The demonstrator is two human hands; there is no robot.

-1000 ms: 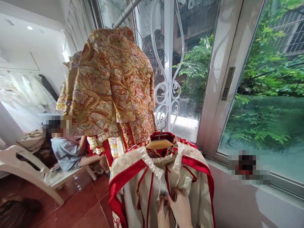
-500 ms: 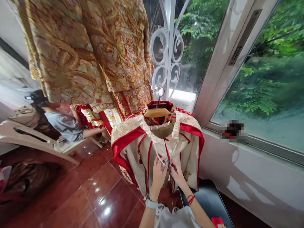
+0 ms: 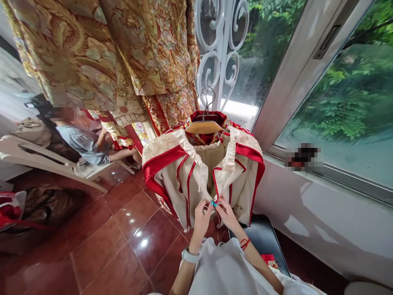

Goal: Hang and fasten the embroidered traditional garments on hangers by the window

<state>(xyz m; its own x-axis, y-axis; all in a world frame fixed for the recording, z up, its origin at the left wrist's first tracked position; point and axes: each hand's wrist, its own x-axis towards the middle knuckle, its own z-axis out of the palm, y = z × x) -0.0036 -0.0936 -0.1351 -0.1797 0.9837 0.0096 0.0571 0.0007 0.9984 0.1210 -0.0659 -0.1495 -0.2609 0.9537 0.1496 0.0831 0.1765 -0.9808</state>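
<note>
A cream jacket (image 3: pixel 166 176) with red satin edging hangs on a wooden hanger (image 3: pixel 205 128), its front open. Gathered cream strips (image 3: pixel 231 153) run down both sides of its neck opening. My left hand (image 3: pixel 202 214) pinches the lower end of the left strip and front edge. My right hand (image 3: pixel 226 213) closes on the right front edge. Between the fingertips, which nearly meet, shows a small turquoise piece (image 3: pixel 214 203); its kind is too small to tell. Just how the cloth and cords lie in the fingers is partly hidden.
Gold embroidered garments (image 3: pixel 92 53) hang at upper left. The hanger hooks on white scrolled ironwork (image 3: pixel 225 61) by the window. A black seat (image 3: pixel 260 241) stands at right with a red item on it. At left, another person (image 3: pixel 82 141) sits by a white bench (image 3: pixel 55 164).
Both hands have drawn closer together at the jacket's front edges, with the turquoise piece between them. The dangling cords seen before are now mostly hidden. The view has tilted down.
</note>
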